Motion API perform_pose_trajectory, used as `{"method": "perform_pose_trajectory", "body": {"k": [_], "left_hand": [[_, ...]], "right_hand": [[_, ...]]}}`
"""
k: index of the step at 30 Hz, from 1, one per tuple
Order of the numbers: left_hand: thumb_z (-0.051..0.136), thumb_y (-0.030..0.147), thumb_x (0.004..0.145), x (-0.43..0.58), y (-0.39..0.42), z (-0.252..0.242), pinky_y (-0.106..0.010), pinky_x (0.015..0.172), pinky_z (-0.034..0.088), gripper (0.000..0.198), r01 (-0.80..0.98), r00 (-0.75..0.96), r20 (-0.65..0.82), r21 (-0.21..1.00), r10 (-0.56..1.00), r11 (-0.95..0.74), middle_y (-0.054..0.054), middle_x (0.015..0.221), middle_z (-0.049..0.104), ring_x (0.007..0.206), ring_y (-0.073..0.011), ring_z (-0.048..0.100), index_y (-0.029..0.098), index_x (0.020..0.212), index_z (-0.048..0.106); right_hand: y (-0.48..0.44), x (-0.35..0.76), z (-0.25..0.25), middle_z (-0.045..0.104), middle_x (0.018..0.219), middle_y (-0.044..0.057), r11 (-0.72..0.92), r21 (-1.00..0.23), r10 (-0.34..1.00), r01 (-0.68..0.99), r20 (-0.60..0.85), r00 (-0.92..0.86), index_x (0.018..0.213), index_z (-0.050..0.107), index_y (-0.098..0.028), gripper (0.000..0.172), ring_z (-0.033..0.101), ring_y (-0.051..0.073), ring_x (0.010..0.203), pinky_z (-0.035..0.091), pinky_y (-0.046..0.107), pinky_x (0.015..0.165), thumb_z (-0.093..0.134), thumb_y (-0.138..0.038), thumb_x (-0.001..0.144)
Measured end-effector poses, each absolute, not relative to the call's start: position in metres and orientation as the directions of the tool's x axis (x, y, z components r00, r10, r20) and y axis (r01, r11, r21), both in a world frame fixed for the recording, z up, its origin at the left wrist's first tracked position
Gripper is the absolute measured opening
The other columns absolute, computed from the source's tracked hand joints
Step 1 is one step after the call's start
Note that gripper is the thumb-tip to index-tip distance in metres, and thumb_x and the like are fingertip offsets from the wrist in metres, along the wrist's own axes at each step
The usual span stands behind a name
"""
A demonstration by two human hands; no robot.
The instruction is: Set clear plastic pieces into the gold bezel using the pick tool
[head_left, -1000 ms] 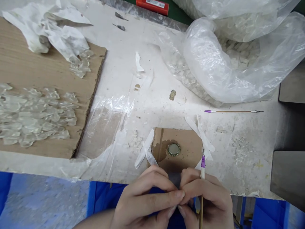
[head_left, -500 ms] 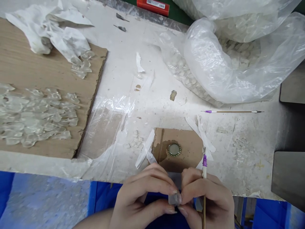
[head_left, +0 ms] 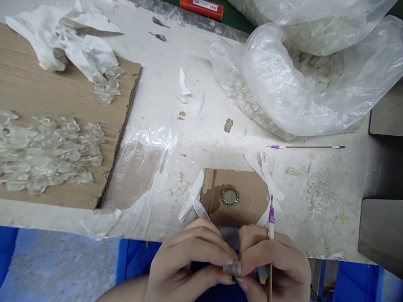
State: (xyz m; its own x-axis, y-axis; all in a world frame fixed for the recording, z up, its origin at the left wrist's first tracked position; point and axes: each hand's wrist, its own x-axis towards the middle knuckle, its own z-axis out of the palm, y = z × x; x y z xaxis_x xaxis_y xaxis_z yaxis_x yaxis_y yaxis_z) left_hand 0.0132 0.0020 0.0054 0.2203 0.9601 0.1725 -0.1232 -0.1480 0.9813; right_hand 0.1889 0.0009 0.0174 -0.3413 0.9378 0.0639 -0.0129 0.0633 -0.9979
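At the bottom middle, my left hand pinches a small translucent greyish piece between thumb and fingers. My right hand closes on the other side of that piece with its thumb and forefinger. It also keeps a thin brown stick with a white sleeve and a purple needle tip, which points up past the knuckles. Just beyond both hands lies a small cardboard pad with a dark wet stain. A bottle cap holding something greyish sits on this pad.
On the left, a cardboard sheet bears many clear pieces and a crumpled white cloth. A plastic bag of similar pieces fills the back right. A second needle-tipped stick lies before it. Dark metal blocks stand at right.
The piece has turned slightly between my fingers, and my left fingertips have shifted a little to the right. The stick in my right hand has moved slightly. Everything else looks the same.
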Motion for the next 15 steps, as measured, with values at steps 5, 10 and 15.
{"method": "perform_pose_trajectory", "body": {"k": [5,10,15], "left_hand": [[0.070,0.024,0.099,0.0100,0.0009,0.0072,-0.026,0.058,0.062,0.008,-0.070,0.258,0.193,0.981,0.947,-0.181,-0.004,0.078,0.085,0.057,-0.0150,0.076,0.020,0.092,0.071],[0.072,0.021,0.097,0.0071,-0.0021,0.0072,-0.025,0.064,0.064,0.004,-0.095,0.273,0.179,0.983,0.945,-0.159,-0.006,0.081,0.086,0.062,-0.0154,0.078,0.020,0.094,0.069],[0.074,0.020,0.096,0.0096,-0.0014,0.0042,-0.025,0.063,0.063,0.003,-0.124,0.224,0.158,0.983,0.962,-0.133,-0.006,0.082,0.086,0.064,-0.0160,0.077,0.021,0.098,0.072]], "right_hand": [[-0.0007,0.1847,0.0181,0.052,0.065,-0.004,0.106,-0.994,0.944,-0.023,0.108,-0.311,0.086,0.062,-0.022,0.012,0.045,0.009,0.050,0.039,0.020,0.045,0.067,-0.012,0.089],[-0.0022,0.1816,0.0190,0.052,0.063,-0.004,0.128,-0.992,0.955,0.003,0.122,-0.269,0.084,0.060,-0.021,0.013,0.045,0.008,0.049,0.039,0.020,0.045,0.066,-0.017,0.094],[-0.0011,0.1855,0.0176,0.055,0.066,-0.002,0.230,-0.972,0.937,0.052,0.207,-0.283,0.090,0.063,-0.019,0.008,0.049,0.010,0.051,0.042,0.021,0.043,0.062,-0.016,0.098]]}}
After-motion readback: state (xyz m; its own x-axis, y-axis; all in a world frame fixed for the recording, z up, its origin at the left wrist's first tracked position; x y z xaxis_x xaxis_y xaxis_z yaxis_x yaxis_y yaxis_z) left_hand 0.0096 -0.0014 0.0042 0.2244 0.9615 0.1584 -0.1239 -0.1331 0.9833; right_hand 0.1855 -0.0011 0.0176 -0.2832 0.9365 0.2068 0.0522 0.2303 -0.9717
